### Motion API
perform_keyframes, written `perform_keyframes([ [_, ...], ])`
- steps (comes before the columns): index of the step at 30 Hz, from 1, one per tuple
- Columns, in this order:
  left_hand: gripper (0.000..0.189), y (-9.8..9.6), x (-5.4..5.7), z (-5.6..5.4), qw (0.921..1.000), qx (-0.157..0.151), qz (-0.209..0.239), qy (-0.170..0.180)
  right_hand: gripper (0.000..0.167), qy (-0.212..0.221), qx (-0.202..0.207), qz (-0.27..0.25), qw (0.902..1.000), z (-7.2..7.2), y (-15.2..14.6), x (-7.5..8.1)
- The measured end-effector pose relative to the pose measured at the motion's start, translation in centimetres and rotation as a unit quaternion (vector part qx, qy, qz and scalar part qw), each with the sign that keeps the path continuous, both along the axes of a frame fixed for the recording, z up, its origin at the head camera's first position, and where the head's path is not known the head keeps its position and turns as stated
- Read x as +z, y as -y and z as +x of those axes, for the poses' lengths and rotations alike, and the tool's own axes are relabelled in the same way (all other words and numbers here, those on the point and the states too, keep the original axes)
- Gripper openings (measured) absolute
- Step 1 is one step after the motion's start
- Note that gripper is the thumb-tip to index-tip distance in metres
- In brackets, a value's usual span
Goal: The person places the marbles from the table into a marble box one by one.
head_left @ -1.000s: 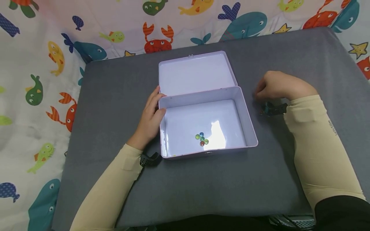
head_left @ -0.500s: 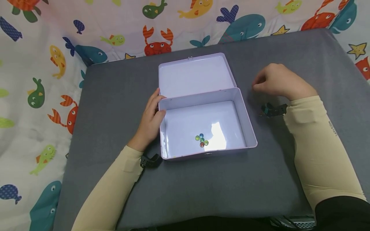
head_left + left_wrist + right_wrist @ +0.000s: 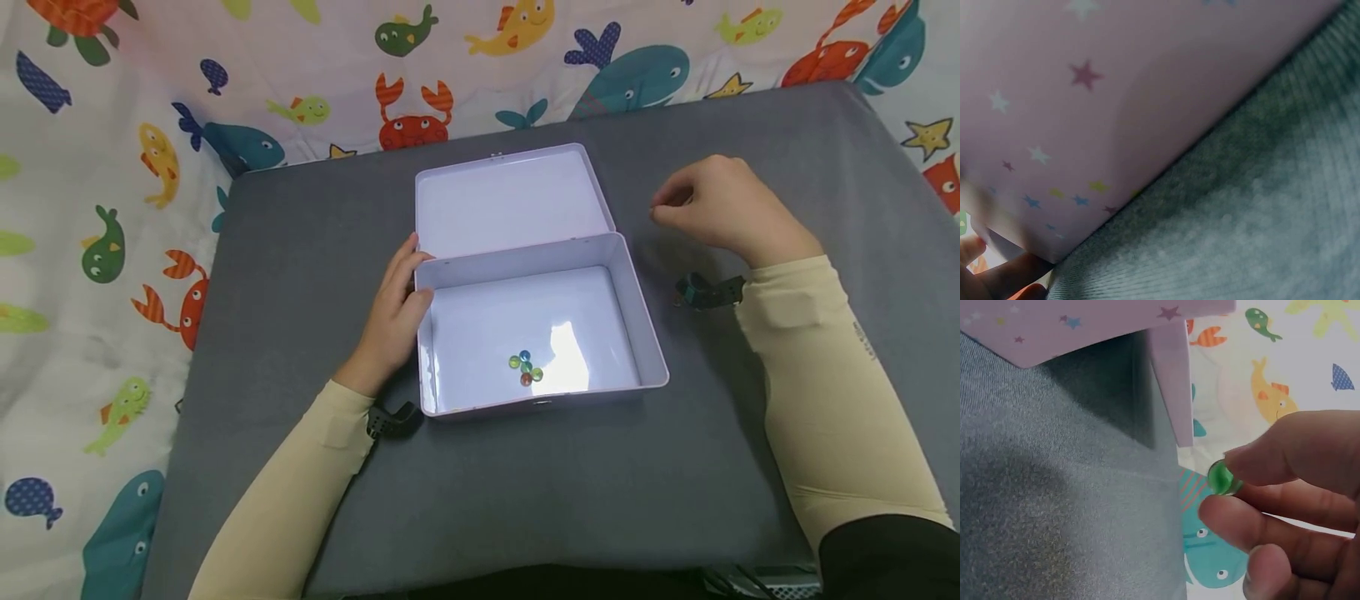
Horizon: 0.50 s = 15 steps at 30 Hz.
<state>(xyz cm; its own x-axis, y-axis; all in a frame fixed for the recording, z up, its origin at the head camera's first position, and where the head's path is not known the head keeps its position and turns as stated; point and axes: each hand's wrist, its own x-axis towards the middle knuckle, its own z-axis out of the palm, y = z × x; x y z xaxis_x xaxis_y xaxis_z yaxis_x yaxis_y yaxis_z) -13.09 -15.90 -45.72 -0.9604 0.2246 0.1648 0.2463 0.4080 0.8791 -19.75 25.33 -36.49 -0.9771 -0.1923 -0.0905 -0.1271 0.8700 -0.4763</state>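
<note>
A green marble is pinched between the thumb and index finger of the right hand, beyond the right side of the box. It is small, round and glassy: a bright, milky green middle inside a clear, darker edge, partly covered by the thumb. Those fingers grasp the marble at their tips, raised above the worktop, near the open lid's right edge but apart from it.

On the box's floor, close to its front wall and a little left of the glare patch, five more marbles sit in a tight cluster: blue at the back, yellowish green to the left and right, teal in the middle, reddish at the front. The box is a shallow rectangle, pale lilac and shiny inside; the wrist views show pink outer walls scattered with small coloured stars. Its lid lies folded back behind it.

At the box's left wall, the left hand grips the rim near the back corner, thumb over the edge, other fingers along the outside. Behind and to the left of the box, past the grey worktop, hangs white cloth printed with sea creatures.
</note>
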Motion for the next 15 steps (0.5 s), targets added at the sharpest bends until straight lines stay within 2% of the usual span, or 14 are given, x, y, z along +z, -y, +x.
perform_keyframes([
  [15,0.040,0.0,0.0,0.0,1.0000,0.003,-0.002,-0.006,0.027,-0.051,-0.018,-0.028,0.9981,0.7,1.4,0.5],
])
